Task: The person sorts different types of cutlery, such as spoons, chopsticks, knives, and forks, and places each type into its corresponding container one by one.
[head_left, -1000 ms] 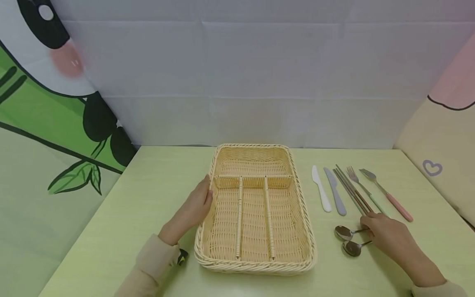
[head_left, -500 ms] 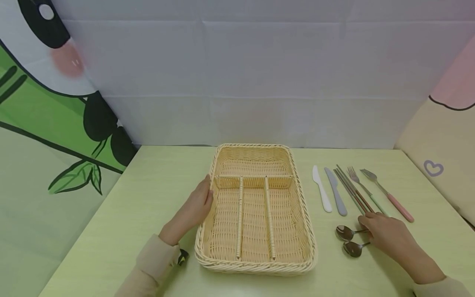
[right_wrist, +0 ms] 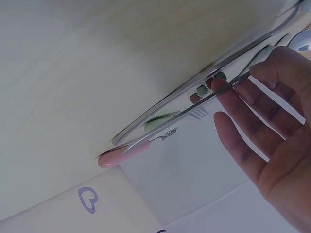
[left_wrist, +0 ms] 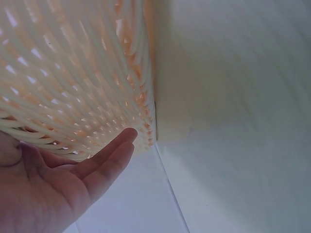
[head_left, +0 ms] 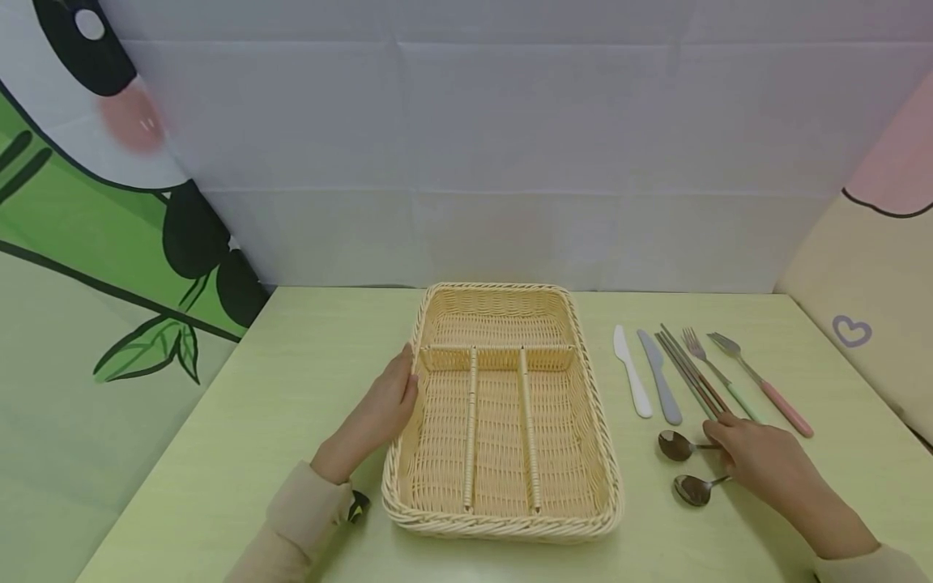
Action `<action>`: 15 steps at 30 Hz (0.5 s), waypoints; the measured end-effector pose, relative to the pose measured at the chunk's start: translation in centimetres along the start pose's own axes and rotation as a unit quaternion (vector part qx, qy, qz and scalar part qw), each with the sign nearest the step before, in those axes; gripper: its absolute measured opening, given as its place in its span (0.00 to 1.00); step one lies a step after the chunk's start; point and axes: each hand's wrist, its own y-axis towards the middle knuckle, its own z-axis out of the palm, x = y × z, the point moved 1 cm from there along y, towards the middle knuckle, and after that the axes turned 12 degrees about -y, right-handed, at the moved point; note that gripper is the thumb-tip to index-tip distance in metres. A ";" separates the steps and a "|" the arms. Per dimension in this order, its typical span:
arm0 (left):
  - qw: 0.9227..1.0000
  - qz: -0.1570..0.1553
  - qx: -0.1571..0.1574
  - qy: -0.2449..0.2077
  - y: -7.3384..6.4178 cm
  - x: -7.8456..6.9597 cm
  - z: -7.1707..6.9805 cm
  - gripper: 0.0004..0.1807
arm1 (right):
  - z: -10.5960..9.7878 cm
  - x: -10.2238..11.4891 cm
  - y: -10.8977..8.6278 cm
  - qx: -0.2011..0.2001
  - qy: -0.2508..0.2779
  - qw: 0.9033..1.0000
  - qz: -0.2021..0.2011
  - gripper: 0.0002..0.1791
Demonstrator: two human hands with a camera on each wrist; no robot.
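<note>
A woven wicker basket with dividers stands mid-table. My left hand rests against its left side; in the left wrist view, the extended fingers lie along the outer wall. My right hand pinches the handle of a metal spoon between thumb and fingertips. That spoon's bowl points left in the head view. Nearer the table's front lies a second spoon, its handle end hidden by the hand. Just beyond the right hand are several chopsticks, their near ends partly covered.
A white knife and a grey knife lie between the basket and the chopsticks. Farther right are a green-handled fork and a pink-handled fork. A pale cloth wall borders the table's back.
The farther spoon's bowl has shifted slightly away from the front edge, widening the gap between the two spoons. My left hand and the basket stay in place.
</note>
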 end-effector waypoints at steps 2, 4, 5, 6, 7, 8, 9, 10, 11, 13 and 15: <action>1.000 0.001 -0.001 0.000 0.0 0.0 0.0 0.29 | 0.0 0.0 0.0 -0.016 -0.002 1.000 -0.005 0.19; 1.000 0.002 -0.001 0.001 0.0 0.0 0.0 0.29 | -0.1 -0.1 0.1 -0.033 -0.005 0.999 -0.008 0.19; 1.000 0.003 -0.001 0.001 0.0 0.0 0.0 0.29 | -0.2 -0.1 0.2 -0.041 -0.006 0.999 -0.009 0.19; 1.000 0.003 -0.001 0.000 0.0 0.0 0.1 0.29 | -0.3 -0.1 0.3 -0.046 -0.007 0.999 -0.010 0.19; 1.000 0.004 -0.002 0.000 0.0 0.0 0.1 0.29 | -0.4 -0.1 0.4 -0.046 -0.007 0.999 -0.008 0.19; 1.000 0.004 -0.002 0.000 0.0 0.0 0.1 0.29 | -0.5 -0.2 0.5 -0.047 -0.009 0.999 -0.006 0.19; 1.000 0.003 -0.002 0.000 0.0 0.0 0.1 0.29 | -0.7 -0.2 0.7 -0.048 -0.012 0.999 -0.003 0.18; 1.000 0.002 -0.001 -0.001 0.1 0.0 0.1 0.29 | -0.8 -0.2 0.9 -0.045 -0.013 0.999 0.000 0.18; 1.000 0.001 -0.001 -0.002 0.1 0.0 0.1 0.29 | -1.0 -0.3 1.1 -0.045 -0.012 0.999 0.001 0.17; 1.000 -0.002 -0.001 -0.004 0.1 0.1 0.1 0.29 | -1.3 -0.4 1.5 -0.052 -0.014 0.999 -0.001 0.15; 1.000 -0.004 0.000 -0.007 0.1 0.1 0.1 0.29 | -1.6 -0.5 1.9 -0.067 -0.016 0.998 -0.008 0.14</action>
